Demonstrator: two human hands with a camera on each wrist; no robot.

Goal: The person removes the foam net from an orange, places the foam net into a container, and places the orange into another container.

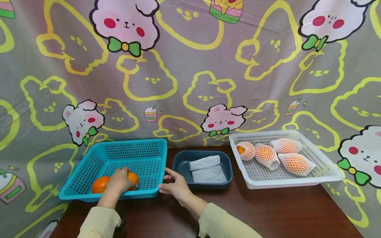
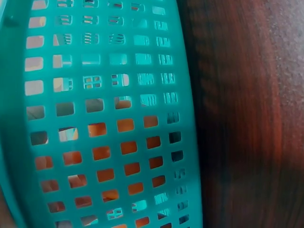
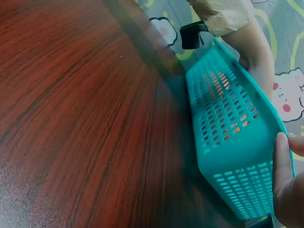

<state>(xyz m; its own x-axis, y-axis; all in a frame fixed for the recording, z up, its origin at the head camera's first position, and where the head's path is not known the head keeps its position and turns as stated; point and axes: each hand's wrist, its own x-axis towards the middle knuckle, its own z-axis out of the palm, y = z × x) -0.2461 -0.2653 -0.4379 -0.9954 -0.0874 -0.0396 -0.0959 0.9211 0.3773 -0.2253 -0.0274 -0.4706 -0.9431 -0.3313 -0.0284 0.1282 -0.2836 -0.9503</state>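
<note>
My left hand (image 1: 119, 180) reaches down into the turquoise basket (image 1: 162, 158), its fingers curled round an orange (image 1: 133, 178) near the front wall. Another orange (image 1: 100, 185) lies just left of that hand, partly behind it. In the left wrist view the basket's slotted wall (image 2: 109, 111) covers the hand, and orange skin shows through the holes. My right hand (image 1: 177, 187) is at the basket's right side, fingers mostly straight. In the right wrist view one finger (image 3: 282, 154) lies against the basket's corner just below the rim.
Right of the basket stands a dark blue tray (image 1: 229, 177) holding two white foam net sleeves (image 1: 208, 174). Farther right, a white basket (image 1: 253, 183) contains several oranges in foam nets (image 1: 266, 155). A patterned curtain (image 1: 184, 99) hangs behind the brown table (image 1: 268, 205).
</note>
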